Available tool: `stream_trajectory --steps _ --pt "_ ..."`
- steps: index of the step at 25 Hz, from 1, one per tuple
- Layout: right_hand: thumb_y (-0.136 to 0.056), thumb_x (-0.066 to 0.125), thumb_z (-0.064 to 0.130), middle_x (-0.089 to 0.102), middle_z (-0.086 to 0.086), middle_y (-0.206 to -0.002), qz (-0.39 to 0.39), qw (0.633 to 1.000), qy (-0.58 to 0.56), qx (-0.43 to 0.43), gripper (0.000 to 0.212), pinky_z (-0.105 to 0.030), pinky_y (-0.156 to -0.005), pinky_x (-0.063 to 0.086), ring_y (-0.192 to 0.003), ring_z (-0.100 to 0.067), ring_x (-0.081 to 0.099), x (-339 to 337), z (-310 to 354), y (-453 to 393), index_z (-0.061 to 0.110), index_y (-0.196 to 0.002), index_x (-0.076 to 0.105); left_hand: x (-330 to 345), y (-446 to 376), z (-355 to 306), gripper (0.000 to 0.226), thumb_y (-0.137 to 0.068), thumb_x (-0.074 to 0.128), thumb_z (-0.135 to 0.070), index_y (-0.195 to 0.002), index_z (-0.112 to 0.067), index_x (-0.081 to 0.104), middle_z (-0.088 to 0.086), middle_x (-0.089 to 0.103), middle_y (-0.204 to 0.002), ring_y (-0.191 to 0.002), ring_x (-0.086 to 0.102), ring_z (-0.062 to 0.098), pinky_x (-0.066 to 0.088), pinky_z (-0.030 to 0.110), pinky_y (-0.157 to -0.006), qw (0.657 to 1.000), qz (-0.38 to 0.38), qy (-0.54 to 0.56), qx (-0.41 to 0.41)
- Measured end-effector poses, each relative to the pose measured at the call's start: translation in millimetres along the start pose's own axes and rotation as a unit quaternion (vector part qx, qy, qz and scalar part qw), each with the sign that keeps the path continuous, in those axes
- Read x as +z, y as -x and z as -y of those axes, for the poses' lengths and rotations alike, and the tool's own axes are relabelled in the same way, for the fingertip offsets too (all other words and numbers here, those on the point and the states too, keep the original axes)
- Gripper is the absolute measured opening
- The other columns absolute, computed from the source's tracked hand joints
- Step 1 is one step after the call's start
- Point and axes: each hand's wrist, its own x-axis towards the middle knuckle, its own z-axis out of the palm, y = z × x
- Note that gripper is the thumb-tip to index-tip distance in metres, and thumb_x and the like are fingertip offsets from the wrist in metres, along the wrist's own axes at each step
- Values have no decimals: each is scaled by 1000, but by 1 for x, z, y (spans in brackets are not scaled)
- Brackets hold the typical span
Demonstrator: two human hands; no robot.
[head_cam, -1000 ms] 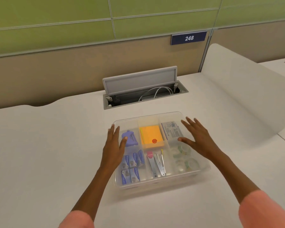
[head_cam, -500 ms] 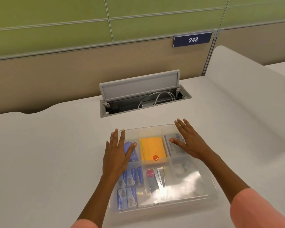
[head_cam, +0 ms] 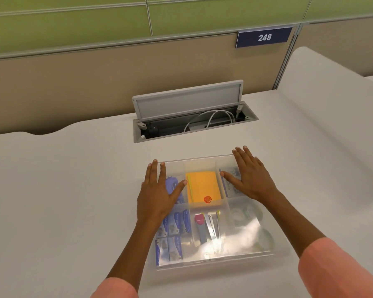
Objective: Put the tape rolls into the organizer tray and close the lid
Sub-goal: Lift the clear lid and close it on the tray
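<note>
A clear plastic organizer tray (head_cam: 282, 252) sits on the white desk, with a translucent lid (head_cam: 235, 235) lying over it. Through the lid, two tape rolls show in the front right compartment, one (head_cam: 247, 215) behind the other (head_cam: 265, 237). My left hand (head_cam: 157, 194) rests flat on the lid's back left part, fingers spread. My right hand (head_cam: 249, 176) lies flat on the back right part, fingers spread, fingertips reaching past the tray's far edge. Neither hand holds anything.
Other compartments hold an orange note pad (head_cam: 202, 188), a purple stapler (head_cam: 172, 186), blue staple boxes (head_cam: 174, 229) and small tools (head_cam: 207, 226). Behind the tray an open cable hatch (head_cam: 190, 121) is set in the desk. A partition wall stands behind.
Both hands have slid toward the far edge of the lid and lie flatter. The view has dropped closer, so the tray looks larger and nearer.
</note>
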Motion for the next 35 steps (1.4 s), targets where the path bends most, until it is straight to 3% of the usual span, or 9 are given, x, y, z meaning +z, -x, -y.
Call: stream_trajectory --steps 3,6,10,14,19,24,31,35 --pt "-61 -13 85 6 -7 -158 -4 999 34 -13 111 -44 -119 4 -146 -22 -2 -2 2 -2 17 -145 9 0 4 0 92 -71 23 -75 -143 -22 3 2 -1 -156 -143 2 22 18 49 -112 1000 -8 -5 -13" --pt "-62 -21 80 5 -10 -158 -19 998 60 0 110 -44 -120 4 -146 -25 -1 -2 13 17 15 -145 8 1 6 3 110 -56 0 -88 -143 -21 4 4 0 -156 -143 4 24 14 49 -113 1000 -9 -15 -12" --pt "-54 -26 82 1 -8 -158 0 1000 20 24 117 -44 -120 2 -146 -25 -3 4 28 71 15 -145 5 -4 12 3 118 -53 -13 -87 -142 -14 14 11 5 -155 -142 3 28 2 48 -114 999 -29 -41 13" --pt "-57 -26 81 5 -4 -158 -9 999 37 34 111 -45 -118 -3 -146 -24 -1 8 25 103 22 -145 6 -12 41 -10 107 -65 -14 -78 -139 -11 26 17 13 -152 -141 7 33 -8 45 -111 995 -69 -60 50" --pt "-59 -24 80 5 -2 -158 -8 999 46 19 107 -46 -118 -3 -146 -22 -1 8 22 102 25 -145 6 4 81 -13 104 -64 -12 -79 -141 -18 18 15 8 -154 -142 5 31 -7 41 -112 997 -49 -50 18" --pt "-62 -21 80 9 -3 -158 -13 999 46 13 105 -46 -117 -2 -146 -23 1 10 21 102 23 -145 10 13 89 -8 88 -74 2 -72 -142 -18 15 15 12 -153 -142 9 30 -3 36 -112 996 -62 -66 14" --pt "-60 -21 81 10 -4 -158 -21 999 36 15 108 -47 -117 -3 -146 -25 3 10 21 103 23 -145 12 14 90 -9 90 -71 1 -74 -142 -20 12 12 10 -154 -142 7 29 -2 37 -113 996 -63 -57 8" --pt "-58 -23 80 8 -4 -158 -17 999 46 16 109 -48 -117 -2 -146 -25 1 9 23 103 23 -145 10 13 90 -8 100 -65 -12 -78 -143 -19 9 13 8 -154 -142 7 30 -4 36 -113 995 -56 -78 14"
